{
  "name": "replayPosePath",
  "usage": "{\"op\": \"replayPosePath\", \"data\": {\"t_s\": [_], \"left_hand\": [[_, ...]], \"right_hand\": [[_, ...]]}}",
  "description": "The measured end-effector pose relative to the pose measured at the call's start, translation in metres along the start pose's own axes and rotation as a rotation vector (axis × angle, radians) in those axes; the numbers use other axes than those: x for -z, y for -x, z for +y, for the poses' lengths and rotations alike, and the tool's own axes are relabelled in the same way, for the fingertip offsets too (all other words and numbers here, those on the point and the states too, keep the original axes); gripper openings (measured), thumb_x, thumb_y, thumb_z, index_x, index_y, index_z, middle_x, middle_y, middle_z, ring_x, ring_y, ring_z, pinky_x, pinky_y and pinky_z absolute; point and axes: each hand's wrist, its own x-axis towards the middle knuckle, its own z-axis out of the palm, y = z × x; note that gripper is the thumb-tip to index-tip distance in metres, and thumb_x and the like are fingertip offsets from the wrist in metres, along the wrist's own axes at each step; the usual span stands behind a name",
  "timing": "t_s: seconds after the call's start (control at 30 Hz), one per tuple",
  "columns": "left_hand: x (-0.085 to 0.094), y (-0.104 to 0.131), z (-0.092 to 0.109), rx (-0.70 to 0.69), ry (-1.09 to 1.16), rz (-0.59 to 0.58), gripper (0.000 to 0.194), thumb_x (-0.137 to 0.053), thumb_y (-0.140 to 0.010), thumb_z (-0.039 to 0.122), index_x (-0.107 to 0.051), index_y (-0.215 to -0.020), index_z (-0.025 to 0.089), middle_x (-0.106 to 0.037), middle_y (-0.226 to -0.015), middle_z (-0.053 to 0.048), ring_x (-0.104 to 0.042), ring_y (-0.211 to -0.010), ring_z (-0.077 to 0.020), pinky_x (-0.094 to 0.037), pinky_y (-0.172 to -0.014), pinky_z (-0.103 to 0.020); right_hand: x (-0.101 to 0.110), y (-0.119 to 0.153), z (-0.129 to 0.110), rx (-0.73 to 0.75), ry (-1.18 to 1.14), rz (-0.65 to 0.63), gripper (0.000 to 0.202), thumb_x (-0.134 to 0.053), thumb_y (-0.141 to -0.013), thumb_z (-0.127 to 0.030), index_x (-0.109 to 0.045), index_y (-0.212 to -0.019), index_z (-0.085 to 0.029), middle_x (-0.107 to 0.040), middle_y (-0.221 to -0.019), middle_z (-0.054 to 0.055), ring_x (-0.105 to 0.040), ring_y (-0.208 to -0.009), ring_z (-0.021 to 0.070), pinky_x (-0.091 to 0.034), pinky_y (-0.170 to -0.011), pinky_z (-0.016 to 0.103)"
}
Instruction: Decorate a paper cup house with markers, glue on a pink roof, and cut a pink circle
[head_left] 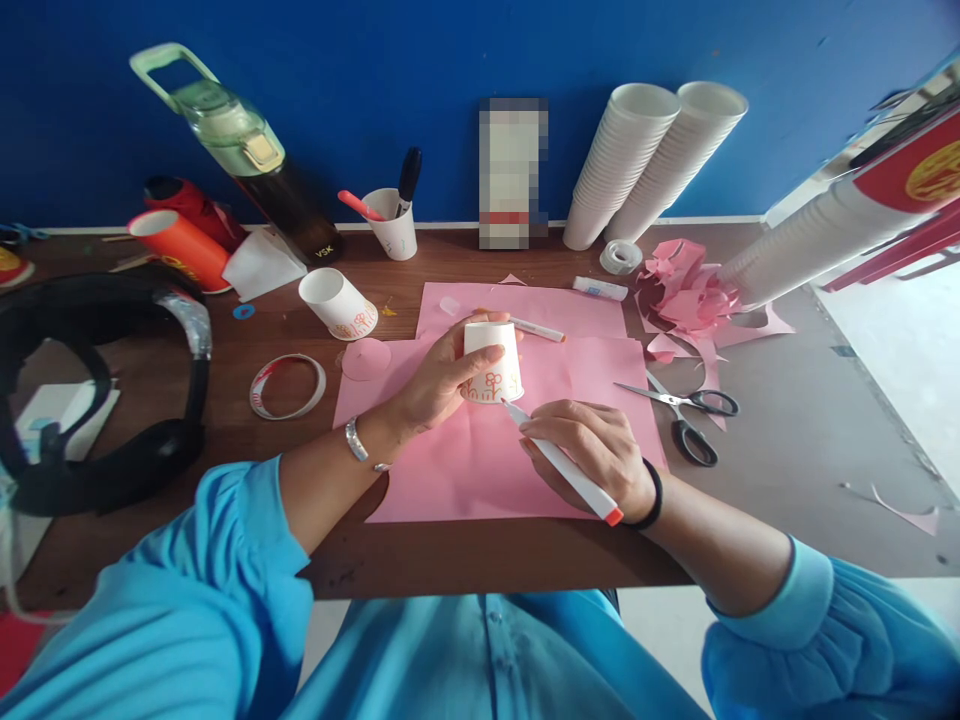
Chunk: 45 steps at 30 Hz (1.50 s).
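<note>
Here, mid-decoration, judging by the drawing on show: small red flower figures along the lower band of an upturned white paper cup (491, 360), close to its rim. Upper wall and base bare as far as visible; far side hidden. Probably partly done, with more of the wall left to fill. Off the far left corner of the large pink paper sheet (465, 470), a second white paper cup (337, 303), tipped on its side and bearing similar red figures, apparently finished.

Cup in hand set mouth-down over the middle of the pink sheet. Left hand (442, 385) wrapped around the cup's left side, fingers curled across the wall, gripping it steady. Right hand (592, 450) closed pen-fashion around a white marker with an orange-red end (559, 462), just right of the cup and above the sheet's right half. Marker tip at the cup's lower right edge, touching or nearly so; contact not certain.

Around the sheet:
- on its far edge, another white marker (536, 328), lying flat just behind the cup;
- at its left edge, a small pink paper disc (366, 358);
- further left, a thin red-and-white ring (288, 386);
- just off its right edge, black-handled steel scissors (686, 415), blades open;
- beyond its far right corner, a heap of pink paper offcuts (686, 290);
- well behind it, against the blue wall, two leaning stacks of white paper cups (645, 160).
</note>
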Motion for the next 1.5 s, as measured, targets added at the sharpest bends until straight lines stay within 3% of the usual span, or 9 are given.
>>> {"op": "replayPosePath", "data": {"t_s": [0.4,0.83,1.27,1.5], "left_hand": [[0.003,-0.0011,-0.0036,-0.007,-0.04,0.008,0.057,-0.082,-0.082,0.046,-0.06,-0.13,0.024,-0.065,-0.134,-0.012,-0.065,-0.116,-0.0303,-0.056,-0.083,-0.038],[0.0027,0.0002,-0.0023,-0.024,-0.023,-0.021,0.056,-0.08,-0.084,0.041,-0.059,-0.132,0.023,-0.064,-0.139,-0.013,-0.068,-0.109,-0.0286,-0.058,-0.079,-0.037],[0.003,0.0,-0.003,-0.027,-0.023,-0.018,0.058,-0.08,-0.081,0.041,-0.06,-0.133,0.022,-0.065,-0.138,-0.013,-0.067,-0.117,-0.0329,-0.057,-0.079,-0.037],[0.0027,0.0011,-0.0014,-0.039,-0.039,-0.023,0.055,-0.077,-0.085,0.041,-0.06,-0.133,0.022,-0.065,-0.138,-0.013,-0.069,-0.115,-0.0334,-0.058,-0.082,-0.041]], "right_hand": [[-0.0008,-0.0013,0.0002,-0.007,0.01,-0.032,0.019,-0.064,-0.094,-0.007,-0.059,-0.109,-0.017,-0.072,-0.081,0.005,-0.072,-0.069,0.0167,-0.059,-0.062,0.027],[0.0014,-0.0004,-0.0006,-0.019,0.0,-0.007,0.019,-0.064,-0.093,-0.006,-0.059,-0.108,-0.018,-0.071,-0.08,0.005,-0.072,-0.069,0.0169,-0.059,-0.062,0.027],[0.0002,-0.0011,-0.0011,-0.028,-0.006,-0.047,0.019,-0.062,-0.093,-0.006,-0.059,-0.106,-0.019,-0.071,-0.078,0.002,-0.071,-0.064,0.0155,-0.058,-0.059,0.026],[0.0021,-0.0008,-0.0005,-0.014,0.006,-0.003,0.022,-0.063,-0.093,-0.007,-0.059,-0.109,-0.019,-0.071,-0.079,0.003,-0.072,-0.067,0.0163,-0.059,-0.061,0.026]]}}
